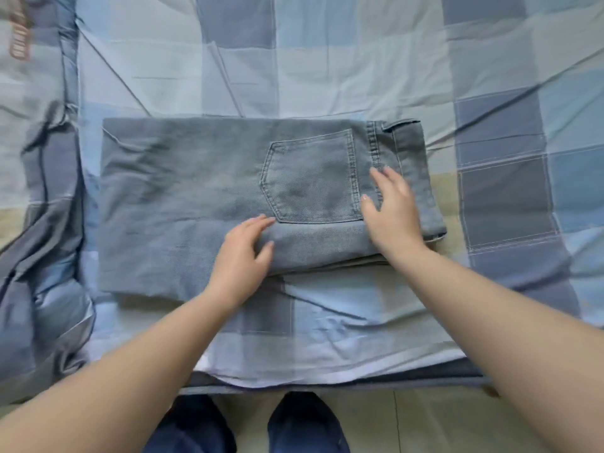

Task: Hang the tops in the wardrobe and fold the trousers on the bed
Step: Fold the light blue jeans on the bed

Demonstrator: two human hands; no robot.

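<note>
The jeans lie folded on the bed. Left grip at the near edge and right grip by the waistband rest flat and spread. Better to smooth outward, keeping the edges aligned.

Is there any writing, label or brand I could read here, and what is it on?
Reddish lettering on the bedding, far left: too blurred to read.
Jeans: no label or writing shows.
</note>
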